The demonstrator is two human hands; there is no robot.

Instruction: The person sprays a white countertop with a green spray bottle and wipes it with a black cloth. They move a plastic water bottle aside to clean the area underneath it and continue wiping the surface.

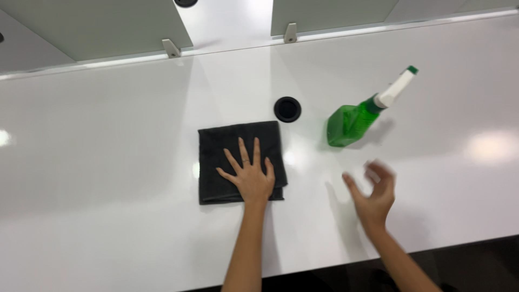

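You had a wide white table (97, 162) with open room on both sides — bare surface ran far to the left of the cloth and to the right of the bottle, while the near edge fell away to dark floor just under your forearms. At the back, grey panels (102, 27) stood along the far edge. Your left hand (251, 176) lay flat on a folded dark grey cloth (221, 148), fingers (243, 154) spread and pressing its right half. Your right hand (374, 196) hovered above the table, fingers (381, 170) curled and apart, holding nothing — blurred, so finer detail couldn't be told. Just beyond it stood a green spray bottle (348, 123) with a white trigger head (397, 87), tilted right, green liquid inside. A round black grommet (287, 108) sat between the cloth and the bottle.
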